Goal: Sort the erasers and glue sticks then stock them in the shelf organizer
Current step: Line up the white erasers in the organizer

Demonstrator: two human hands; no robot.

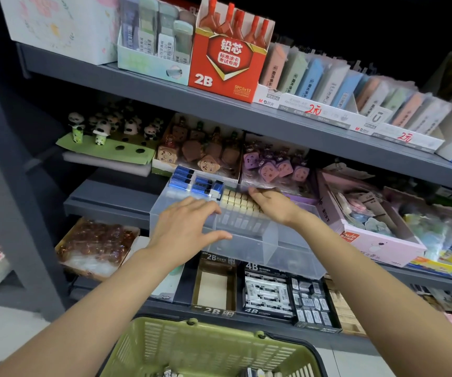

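A clear plastic organizer (pixel 287 257) sits on the middle shelf, split by dividers. Its back left part holds blue-sleeved erasers (pixel 196 183). Beside them stand several glue sticks with cream caps (pixel 239 202) in tight rows. My left hand (pixel 189 227) hovers over the left compartment with fingers spread, thumb by the front divider. My right hand (pixel 272 204) lies flat on the right side of the glue stick rows, fingers straight. Neither hand holds anything.
A green shopping basket (pixel 208 346) stands below me with a few small items at its bottom. Boxes of 2B and 4B erasers (pixel 268 292) fill the lower shelf. Novelty erasers (pixel 206 153) crowd the shelf behind the organizer; a pink box (pixel 377 238) sits to its right.
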